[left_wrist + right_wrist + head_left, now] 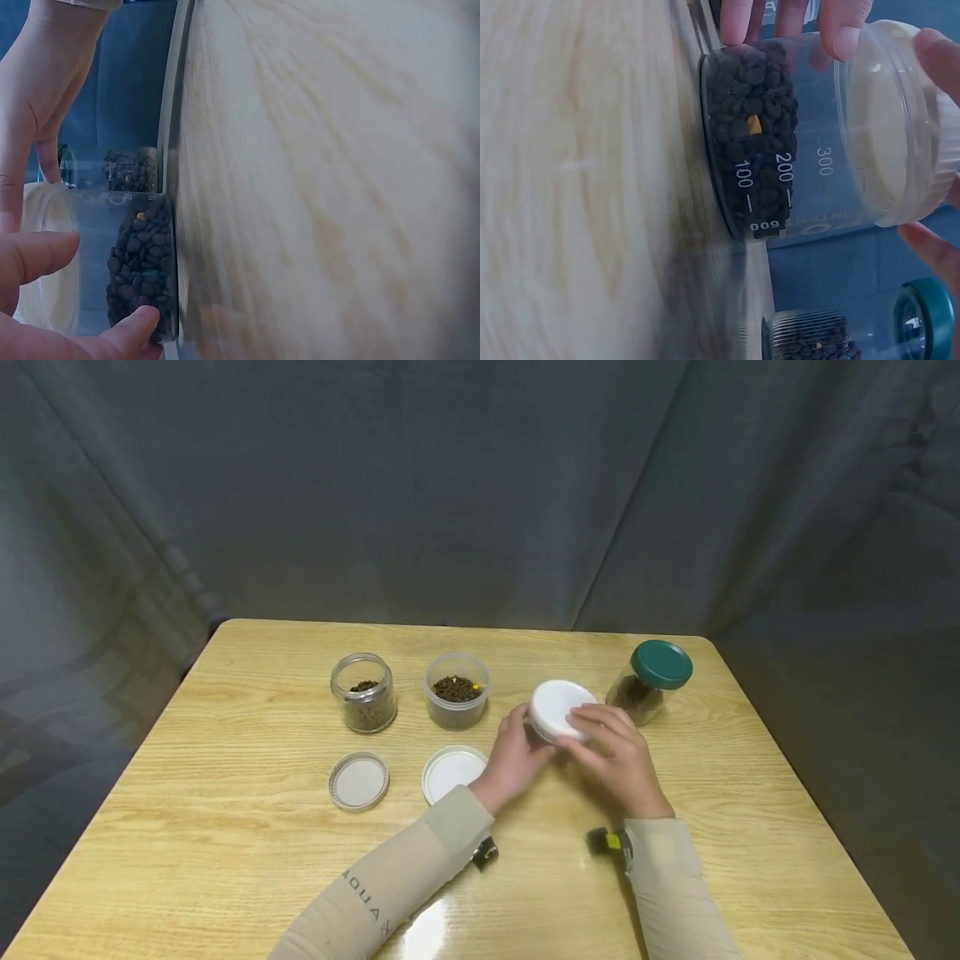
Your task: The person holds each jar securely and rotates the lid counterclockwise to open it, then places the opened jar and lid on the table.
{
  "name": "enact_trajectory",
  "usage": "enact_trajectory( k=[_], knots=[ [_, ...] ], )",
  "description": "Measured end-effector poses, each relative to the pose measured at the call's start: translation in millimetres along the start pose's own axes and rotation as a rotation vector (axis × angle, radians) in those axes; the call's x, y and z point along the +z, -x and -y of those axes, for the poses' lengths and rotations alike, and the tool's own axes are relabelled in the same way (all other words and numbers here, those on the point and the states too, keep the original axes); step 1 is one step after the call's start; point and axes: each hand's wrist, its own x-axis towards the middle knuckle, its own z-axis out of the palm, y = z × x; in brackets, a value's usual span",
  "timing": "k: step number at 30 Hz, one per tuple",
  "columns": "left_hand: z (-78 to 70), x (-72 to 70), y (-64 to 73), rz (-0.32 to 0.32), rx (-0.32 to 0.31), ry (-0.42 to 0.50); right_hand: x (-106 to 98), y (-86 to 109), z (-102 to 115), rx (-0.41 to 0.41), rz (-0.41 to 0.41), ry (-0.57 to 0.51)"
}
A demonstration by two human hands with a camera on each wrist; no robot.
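Observation:
A clear jar (810, 199) with printed measuring marks, partly filled with dark brown pellets and a yellow bit, stands upright on the table. Its white lid (558, 706) covers the mouth; whether it is screwed tight cannot be told. My left hand (513, 760) holds the side of the jar, thumb and fingers around its wall. From the right, my right hand (618, 764) grips the white lid with fingers spread over its top and edge. The head view hides most of the jar's body under the lid and hands.
A green-lidded jar (660, 665) of pellets stands at the right. To the left are an open glass jar (371, 710) and an open plastic tub (457, 714), both holding pellets. Before them lie a greyish lid (359, 782) and a white lid (452, 771), partly behind my left sleeve.

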Motion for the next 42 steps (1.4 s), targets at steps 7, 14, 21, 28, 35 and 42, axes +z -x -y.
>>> enact_trajectory(
  k=[7, 14, 21, 28, 35, 42],
  knots=[
    [-0.9, 0.1, 0.8, 0.010, -0.003, 0.003, -1, -2.2, 1, -0.034, -0.093, 0.062],
    [-2.5, 0.4, 0.8, 0.008, -0.016, 0.009, -5, -9.0, 8, 0.072, -0.263, 0.131],
    [-4.2, 2.6, -0.8, 0.019, -0.045, 0.010, -11, -9.9, 11, 0.287, -0.457, 0.154],
    [-7.1, 3.9, -2.9, 0.011, -0.060, 0.026, -21, 1.4, 8, 0.595, -0.498, 0.128],
    [-7.5, 4.9, -10.4, 0.004, -0.083, 0.048, -32, 18.2, 2, 0.956, -0.456, 0.096],
    [-10.0, 6.6, -18.5, -0.011, -0.105, 0.017, -48, 26.6, 1, 1.118, -0.210, 0.060]
  ],
)
